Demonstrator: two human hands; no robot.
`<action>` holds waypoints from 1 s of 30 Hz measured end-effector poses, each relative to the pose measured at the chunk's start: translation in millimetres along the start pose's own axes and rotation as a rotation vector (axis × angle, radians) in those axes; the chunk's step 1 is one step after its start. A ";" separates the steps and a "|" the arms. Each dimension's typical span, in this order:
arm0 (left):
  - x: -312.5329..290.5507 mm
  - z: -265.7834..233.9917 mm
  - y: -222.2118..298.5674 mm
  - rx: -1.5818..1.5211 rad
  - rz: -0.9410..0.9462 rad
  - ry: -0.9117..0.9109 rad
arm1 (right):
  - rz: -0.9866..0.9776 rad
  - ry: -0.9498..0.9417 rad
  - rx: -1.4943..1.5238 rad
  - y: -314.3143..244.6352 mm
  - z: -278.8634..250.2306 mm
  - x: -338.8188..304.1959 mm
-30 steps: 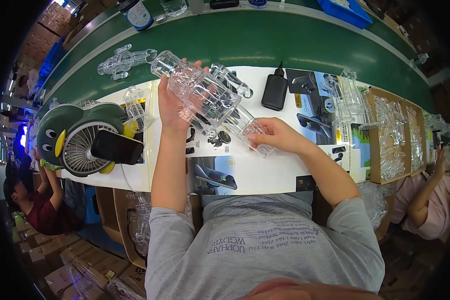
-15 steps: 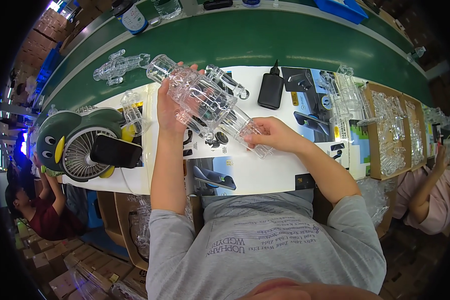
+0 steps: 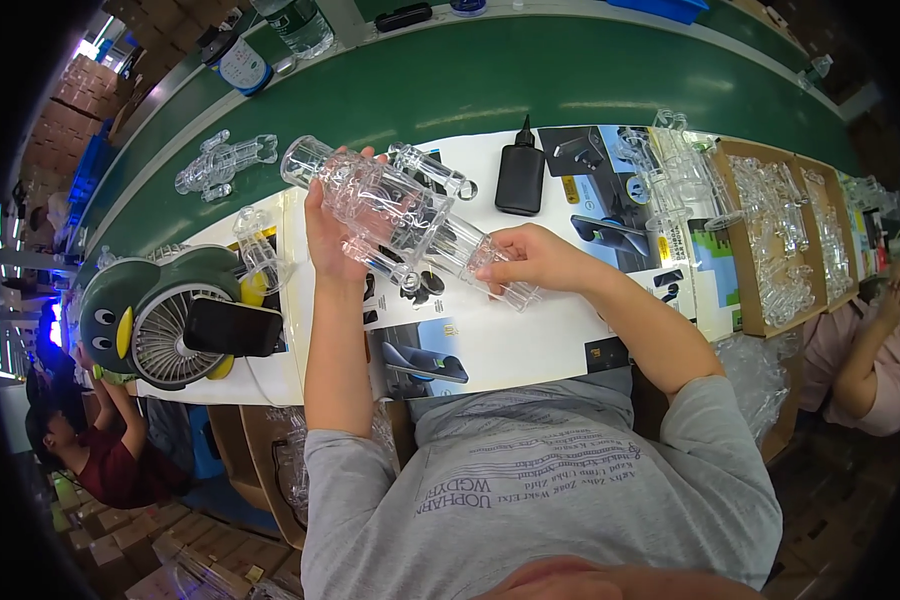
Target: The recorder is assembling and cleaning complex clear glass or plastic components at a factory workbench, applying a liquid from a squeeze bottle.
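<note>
Presently cradling transparent tubular assembly in curled left hand, pinching its narrow end with right hand; with bare white sheet from right fingertips to near edge, black nozzle bottle beyond.

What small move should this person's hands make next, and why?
I'd suggest slightly turning the clear piece: the left hand supports its wide body and the right hand grips its narrow end, so it seems steady enough to turn, and its underside faces away from view.
</note>
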State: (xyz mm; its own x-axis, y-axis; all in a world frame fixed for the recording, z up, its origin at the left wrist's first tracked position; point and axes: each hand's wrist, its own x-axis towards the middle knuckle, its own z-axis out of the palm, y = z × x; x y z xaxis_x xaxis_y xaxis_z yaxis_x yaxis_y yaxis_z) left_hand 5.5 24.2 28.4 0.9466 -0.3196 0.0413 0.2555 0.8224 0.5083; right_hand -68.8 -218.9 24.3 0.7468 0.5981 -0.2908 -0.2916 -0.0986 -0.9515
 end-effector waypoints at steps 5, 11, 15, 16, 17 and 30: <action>0.2 1.9 -1.5 -0.056 -0.019 0.020 | 0.026 0.000 0.023 0.5 -5.0 1.6; 1.8 1.5 3.4 -0.103 0.021 0.070 | -0.081 0.027 0.135 -0.4 0.5 -1.7; -1.5 -6.5 6.4 -0.066 0.046 -0.012 | -0.120 0.199 -0.246 -12.0 14.3 -10.3; -3.2 -6.9 6.4 -0.038 0.051 -0.021 | -0.107 0.290 -0.441 -17.5 19.6 -13.0; -2.3 -3.9 4.7 0.008 0.082 0.016 | -0.162 0.334 -0.438 -16.5 22.2 -11.4; 2.5 2.7 13.0 -0.120 0.290 0.010 | -0.249 0.244 -0.309 -5.7 17.7 -6.3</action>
State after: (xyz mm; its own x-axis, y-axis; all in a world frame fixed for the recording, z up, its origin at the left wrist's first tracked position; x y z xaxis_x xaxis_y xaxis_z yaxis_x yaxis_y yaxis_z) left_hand 10.6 32.8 37.4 0.9852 -0.0589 0.1607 -0.0050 0.9286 0.3710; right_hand -82.4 -208.0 33.3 0.9009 0.4329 -0.0301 0.0782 -0.2301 -0.9700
